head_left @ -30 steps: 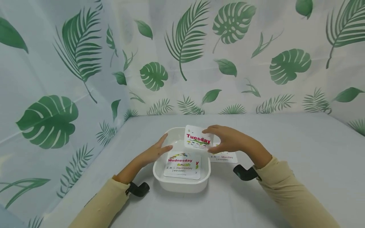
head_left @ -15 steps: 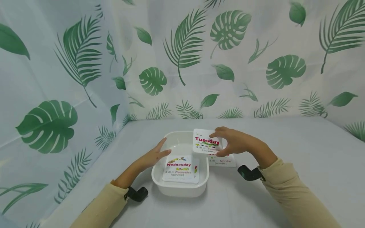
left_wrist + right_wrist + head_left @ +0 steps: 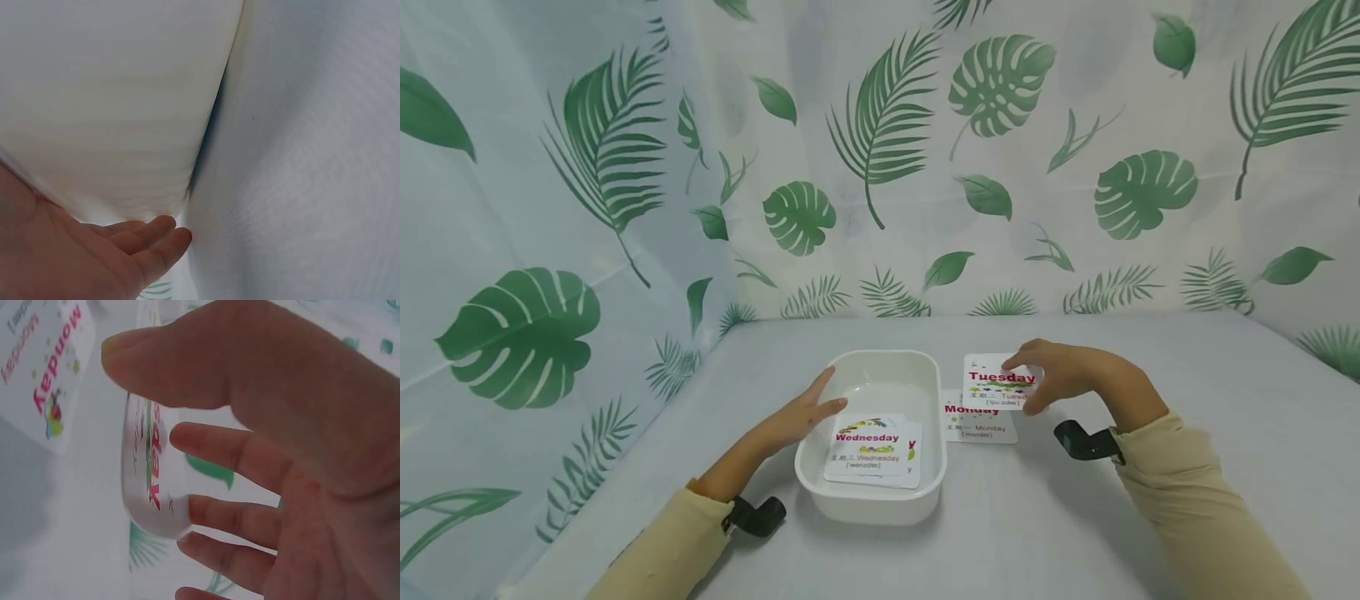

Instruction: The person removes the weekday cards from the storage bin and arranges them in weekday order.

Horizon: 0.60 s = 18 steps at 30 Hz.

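Observation:
My right hand (image 3: 1078, 373) pinches a white Tuesday card (image 3: 981, 385) between thumb and fingers, just right of a white plastic tub (image 3: 871, 507). The right wrist view shows the thumb (image 3: 169, 365) on one edge and fingertips at the opposite edge. Partly behind it, a Monday card (image 3: 981, 428) lies on the table against the tub's right side. Inside the tub a Wednesday card (image 3: 865, 448) lies on another card (image 3: 913, 457), mostly hidden. My left hand (image 3: 790, 421) rests at the tub's left rim, thumb over the edge, fingers fairly straight along the outer wall (image 3: 125, 125).
A pale cloth covers the table (image 3: 1037, 533). Leaf-patterned curtains (image 3: 895, 242) stand behind it and along the left. Each forearm carries a black wrist mount, such as the right wrist mount (image 3: 1084, 442).
My right hand has carried the Tuesday card rightward from above the tub, past its right rim, to beside the Monday card. My left hand stays at the tub's rim.

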{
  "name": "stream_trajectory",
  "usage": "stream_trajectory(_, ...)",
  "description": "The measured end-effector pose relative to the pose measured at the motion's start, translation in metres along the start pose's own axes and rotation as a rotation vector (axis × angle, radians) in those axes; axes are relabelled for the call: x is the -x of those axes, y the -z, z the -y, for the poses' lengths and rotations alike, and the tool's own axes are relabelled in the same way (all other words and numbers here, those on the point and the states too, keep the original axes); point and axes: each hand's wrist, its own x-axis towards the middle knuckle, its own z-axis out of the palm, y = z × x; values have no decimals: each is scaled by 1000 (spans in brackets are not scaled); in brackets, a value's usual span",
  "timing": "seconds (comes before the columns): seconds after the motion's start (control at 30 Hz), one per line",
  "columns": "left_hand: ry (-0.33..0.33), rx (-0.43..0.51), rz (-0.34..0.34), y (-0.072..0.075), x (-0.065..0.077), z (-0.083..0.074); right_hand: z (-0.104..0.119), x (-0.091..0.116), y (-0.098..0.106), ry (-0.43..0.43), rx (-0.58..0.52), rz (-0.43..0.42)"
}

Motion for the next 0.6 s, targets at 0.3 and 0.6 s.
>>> stream_trajectory(0.3, -15, -2, 22, 3, 0, -1, -37, 6, -8, -26, 25, 48)
stream_trajectory(0.6, -5, -6, 20, 3, 0, -1, -53, 7, -8, -56, 31, 90)
